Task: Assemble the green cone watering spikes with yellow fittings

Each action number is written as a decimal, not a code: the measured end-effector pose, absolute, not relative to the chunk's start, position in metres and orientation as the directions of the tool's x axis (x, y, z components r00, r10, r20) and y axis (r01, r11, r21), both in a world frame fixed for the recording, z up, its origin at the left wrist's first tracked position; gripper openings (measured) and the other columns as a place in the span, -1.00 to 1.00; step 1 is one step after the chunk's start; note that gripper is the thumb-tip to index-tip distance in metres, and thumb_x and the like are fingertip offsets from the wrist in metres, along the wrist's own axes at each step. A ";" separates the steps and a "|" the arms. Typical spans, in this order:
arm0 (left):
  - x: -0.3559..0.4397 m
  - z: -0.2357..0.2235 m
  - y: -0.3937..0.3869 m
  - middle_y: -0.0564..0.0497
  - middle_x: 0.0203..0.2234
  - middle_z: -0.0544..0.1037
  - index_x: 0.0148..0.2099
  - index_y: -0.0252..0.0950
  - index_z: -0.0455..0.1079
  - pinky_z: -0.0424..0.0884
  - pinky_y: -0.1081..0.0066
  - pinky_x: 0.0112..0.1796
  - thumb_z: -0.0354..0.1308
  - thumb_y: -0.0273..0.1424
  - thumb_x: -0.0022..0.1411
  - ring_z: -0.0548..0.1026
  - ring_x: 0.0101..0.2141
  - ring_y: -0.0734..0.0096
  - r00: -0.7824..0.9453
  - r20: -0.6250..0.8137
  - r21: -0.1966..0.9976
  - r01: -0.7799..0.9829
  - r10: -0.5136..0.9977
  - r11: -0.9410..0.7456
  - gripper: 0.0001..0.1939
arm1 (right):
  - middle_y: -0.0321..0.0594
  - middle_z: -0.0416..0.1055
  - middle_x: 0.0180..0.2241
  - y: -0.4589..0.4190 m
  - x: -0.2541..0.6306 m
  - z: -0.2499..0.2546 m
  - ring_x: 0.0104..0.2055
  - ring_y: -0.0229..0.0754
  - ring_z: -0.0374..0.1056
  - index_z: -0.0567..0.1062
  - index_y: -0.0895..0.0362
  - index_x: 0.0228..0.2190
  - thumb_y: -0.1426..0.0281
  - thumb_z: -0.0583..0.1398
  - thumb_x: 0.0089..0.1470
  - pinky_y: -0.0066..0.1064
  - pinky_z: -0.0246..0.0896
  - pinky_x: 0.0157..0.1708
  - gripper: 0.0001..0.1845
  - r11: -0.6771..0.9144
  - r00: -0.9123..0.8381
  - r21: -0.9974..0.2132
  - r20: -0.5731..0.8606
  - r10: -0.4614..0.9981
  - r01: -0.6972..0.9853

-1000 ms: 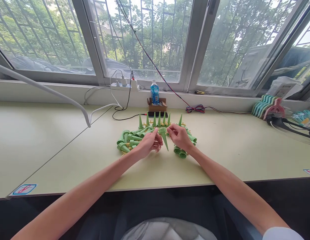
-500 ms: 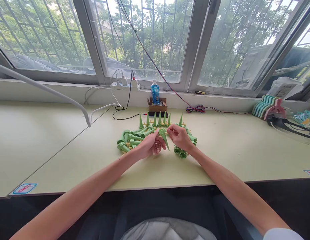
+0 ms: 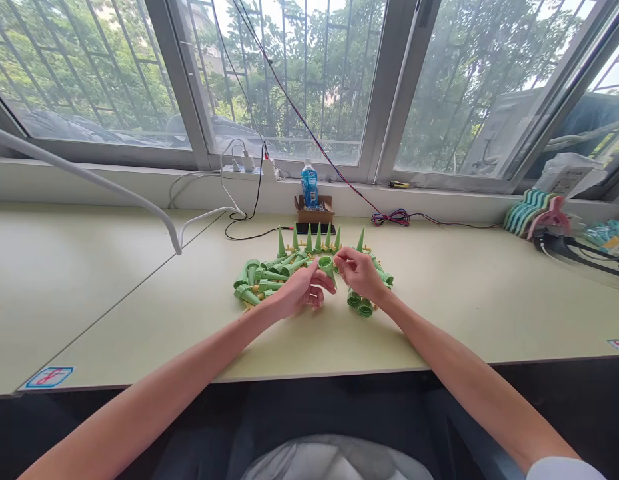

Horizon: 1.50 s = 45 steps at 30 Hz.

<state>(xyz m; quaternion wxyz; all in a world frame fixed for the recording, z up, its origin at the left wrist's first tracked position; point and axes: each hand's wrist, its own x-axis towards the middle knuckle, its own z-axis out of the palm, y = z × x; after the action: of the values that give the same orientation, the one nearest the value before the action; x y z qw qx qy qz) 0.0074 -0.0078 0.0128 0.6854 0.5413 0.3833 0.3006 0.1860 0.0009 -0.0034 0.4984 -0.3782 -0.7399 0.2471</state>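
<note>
My left hand [image 3: 306, 288] is closed on a green plant watering spike [image 3: 326, 265]. The spike's round open end faces up toward me, and fingers cover part of its cone. Beside it, my right hand [image 3: 360, 270] is pinched at the fingertips; whatever it holds is hidden or too small to make out. A heap of green spikes with yellow valve pieces [image 3: 254, 275] lies left of my left hand. More spikes [image 3: 365, 308] lie under and beyond my right wrist, some with open ends toward me. Behind the hands, several spikes [image 3: 309, 239] stand upright in a row.
A phone [image 3: 316, 229] with a black cable lies behind the row, before a small cardboard box [image 3: 314, 215] and a blue bottle [image 3: 309, 185]. A white cable [image 3: 139, 197] arches over the table at left. Coiled wire [image 3: 390, 217] and hangers [image 3: 534, 213] are at right.
The held spike has turned in my left hand: its tip pointed down toward me and now its open end shows. My left fingers have curled under it. The right hand has barely moved.
</note>
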 end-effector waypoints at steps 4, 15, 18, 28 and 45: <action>0.008 0.013 -0.008 -0.15 -0.37 0.55 -0.37 -0.38 0.39 0.26 0.46 -0.65 -0.06 0.07 0.27 0.34 -0.69 0.55 0.525 -0.173 0.980 0.011 0.833 0.197 -0.43 | -0.38 0.17 -0.61 0.001 0.186 -0.004 -0.61 -0.35 0.08 0.29 0.11 -0.44 0.15 0.07 0.20 -0.48 0.05 -0.59 -0.69 0.589 -0.207 -0.740 0.552 0.808 0.326; 0.006 0.012 -0.007 -0.07 -0.35 0.53 -0.22 -0.30 0.25 0.30 0.47 -0.67 0.07 0.02 0.23 0.37 -0.69 0.56 0.521 -0.083 0.996 0.025 0.850 0.082 -0.56 | -0.35 0.20 -0.59 0.002 0.188 -0.005 -0.59 -0.33 0.10 0.30 0.10 -0.45 0.18 0.08 0.19 -0.48 0.06 -0.58 -0.72 0.574 -0.207 -0.730 0.538 0.817 0.371; 0.006 0.012 -0.007 -0.07 -0.33 0.53 -0.21 -0.29 0.22 0.30 0.49 -0.66 0.09 0.02 0.22 0.37 -0.68 0.58 0.518 -0.060 0.998 0.046 0.853 0.042 -0.56 | -0.35 0.20 -0.59 0.002 0.188 -0.005 -0.59 -0.33 0.10 0.29 0.10 -0.45 0.18 0.09 0.19 -0.48 0.07 -0.58 -0.72 0.573 -0.207 -0.726 0.536 0.818 0.380; 0.005 0.007 -0.009 0.05 -0.43 0.47 -0.23 -0.23 0.24 0.20 0.52 -0.66 0.20 -0.11 0.16 0.32 -0.67 0.57 0.432 0.217 0.905 0.248 0.875 -0.347 -0.67 | -0.34 0.20 -0.57 0.004 0.188 -0.008 -0.57 -0.33 0.10 0.32 0.11 -0.45 0.18 0.07 0.19 -0.48 0.05 -0.56 -0.71 0.585 -0.213 -0.702 0.550 0.807 0.406; 0.004 0.001 -0.008 0.06 -0.44 0.50 -0.25 -0.21 0.32 0.21 0.46 -0.51 0.14 -0.22 0.23 0.27 -0.63 0.52 0.369 0.442 0.698 0.431 0.818 -0.572 -0.82 | -0.34 0.22 -0.60 0.003 0.187 -0.007 -0.57 -0.30 0.11 0.33 0.11 -0.47 0.18 0.05 0.20 -0.46 0.04 -0.54 -0.70 0.570 -0.214 -0.679 0.539 0.815 0.462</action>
<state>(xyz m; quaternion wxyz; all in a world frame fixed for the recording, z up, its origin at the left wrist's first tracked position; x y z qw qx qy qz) 0.0037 -0.0076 0.0008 0.2418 0.7913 0.3946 0.3996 0.1873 0.0029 -0.0069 0.4631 -0.4225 -0.7554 0.1906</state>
